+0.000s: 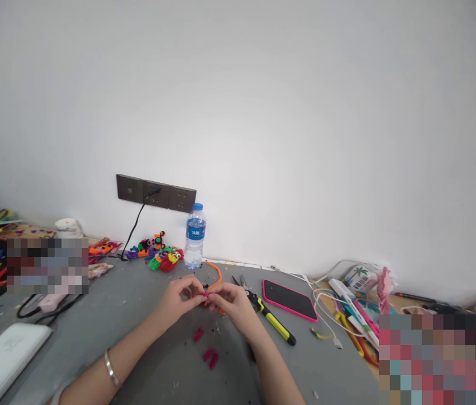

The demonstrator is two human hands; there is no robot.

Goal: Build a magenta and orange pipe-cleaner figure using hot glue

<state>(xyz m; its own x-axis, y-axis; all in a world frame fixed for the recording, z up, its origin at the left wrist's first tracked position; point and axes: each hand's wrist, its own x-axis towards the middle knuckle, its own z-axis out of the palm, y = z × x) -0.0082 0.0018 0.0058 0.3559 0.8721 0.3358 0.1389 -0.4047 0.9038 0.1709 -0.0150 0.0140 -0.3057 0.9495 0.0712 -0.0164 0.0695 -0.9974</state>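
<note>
Near the middle of the grey table (153, 360), my left hand (182, 298) and my right hand (229, 306) meet fingertip to fingertip. Between them they pinch a small magenta piece (206, 295), mostly covered by the fingers. Just below lie more magenta pieces (198, 335), one by itself and others (213, 360) side by side. An orange fuzzy strip (220, 274) curves behind my hands, with some orange showing under the fingers. Yellow-and-black handled pliers (277, 327) rest beside my right hand.
A water bottle (195, 239) stands at the wall beside colorful fuzzy figures (169, 259). To the right are a pink-edged phone (290, 300), white cables (326, 318) and cluttered tools. A white power bank (8, 360) lies at the left, near a black cord.
</note>
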